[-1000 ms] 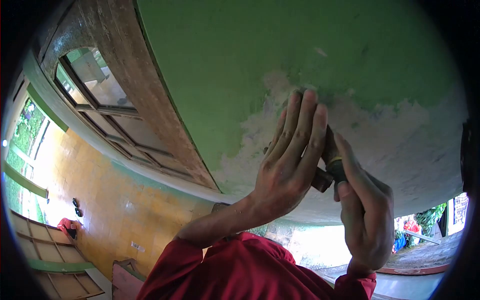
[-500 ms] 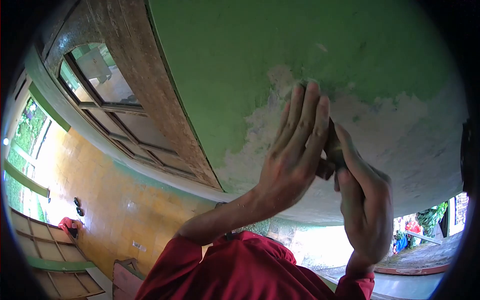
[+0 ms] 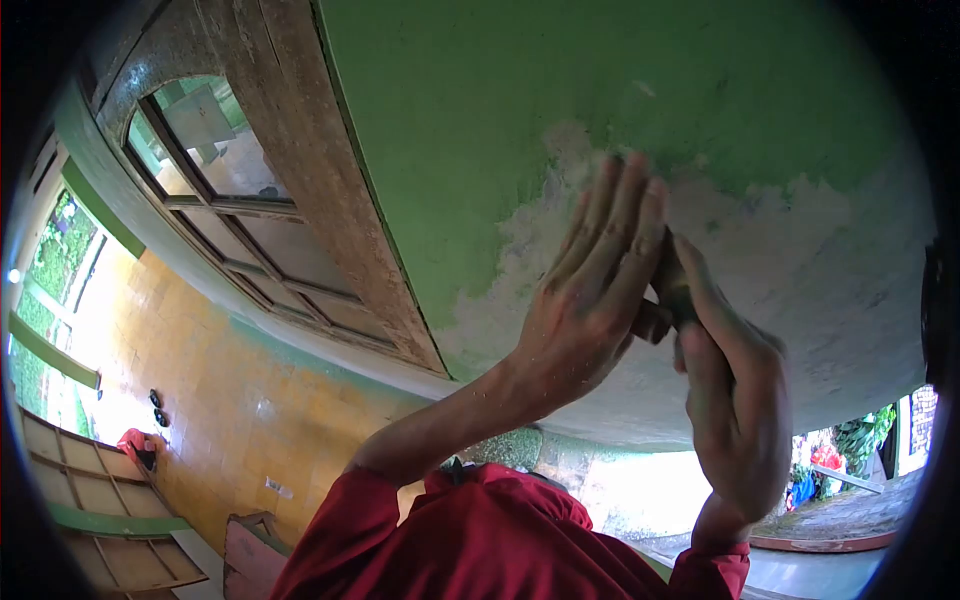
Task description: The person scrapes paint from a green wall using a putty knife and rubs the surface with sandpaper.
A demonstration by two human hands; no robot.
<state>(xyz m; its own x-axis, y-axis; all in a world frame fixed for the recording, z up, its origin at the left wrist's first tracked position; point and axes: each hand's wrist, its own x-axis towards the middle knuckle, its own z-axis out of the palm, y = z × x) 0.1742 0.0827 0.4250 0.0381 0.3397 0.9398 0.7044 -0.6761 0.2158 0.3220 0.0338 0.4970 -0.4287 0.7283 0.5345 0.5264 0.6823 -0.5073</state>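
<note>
On the peeling patch of the wall (image 3: 790, 235), my left hand (image 3: 592, 270) lies with its fingers stretched out and side by side, fingertips at the upper part of the bare area. Its thumb is mostly hidden. Close on its right, my right hand (image 3: 735, 370) is closed round a dark hand tool with a brown end piece (image 3: 652, 324), thumb and fingers along it. The tool's dark body (image 3: 676, 290) slants up behind the left fingers, which cover its working end. I cannot tell its exact kind.
Left of the hands runs a worn wooden window frame (image 3: 345, 190) with glass panes. A yellow tiled floor (image 3: 230, 400) holds dark footwear (image 3: 157, 408) and a red item (image 3: 135, 442). A pinkish wooden piece (image 3: 250, 560) stands at the lower left. Plants (image 3: 870, 440) show at the right.
Both hands have shifted slightly on the wall, the left fingertips a little higher and blurred. The right hand keeps its hold on the tool. The view has turned slightly.
</note>
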